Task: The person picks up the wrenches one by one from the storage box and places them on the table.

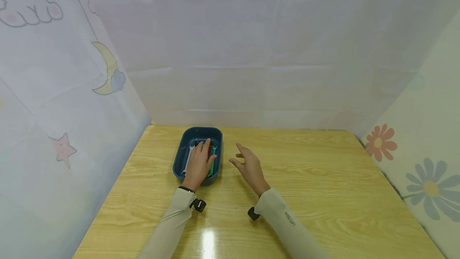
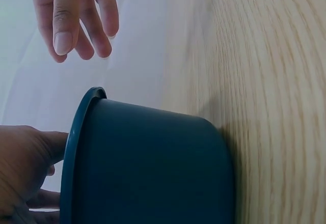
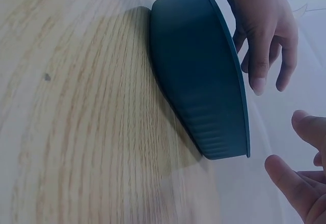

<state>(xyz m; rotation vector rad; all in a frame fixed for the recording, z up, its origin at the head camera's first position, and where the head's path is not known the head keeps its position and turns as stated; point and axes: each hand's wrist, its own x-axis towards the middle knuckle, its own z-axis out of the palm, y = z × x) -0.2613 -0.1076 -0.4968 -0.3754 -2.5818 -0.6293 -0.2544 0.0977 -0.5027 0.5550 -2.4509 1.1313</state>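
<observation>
A dark blue bin (image 1: 202, 134) stands at the left part of the table. Inside it lie a silver open-end wrench (image 1: 187, 161), a green wrench (image 1: 212, 165) and something red (image 1: 210, 147) partly covered by my left hand. That left hand (image 1: 197, 167) is over the bin, fingers loosely extended; in the right wrist view the left hand (image 3: 265, 25) hangs above the rim of the bin (image 3: 198, 71) with no item in its grasp. My right hand (image 1: 251, 171) hovers to the right of the bin, fingers apart and holding nothing. The bin's wall (image 2: 147, 158) hides the wrenches in the left wrist view.
The wood-grain table (image 1: 305, 171) extends far to the right of the bin. A pale sheet (image 1: 223, 51) hangs behind the table's back edge, and printed sheets stand along both sides.
</observation>
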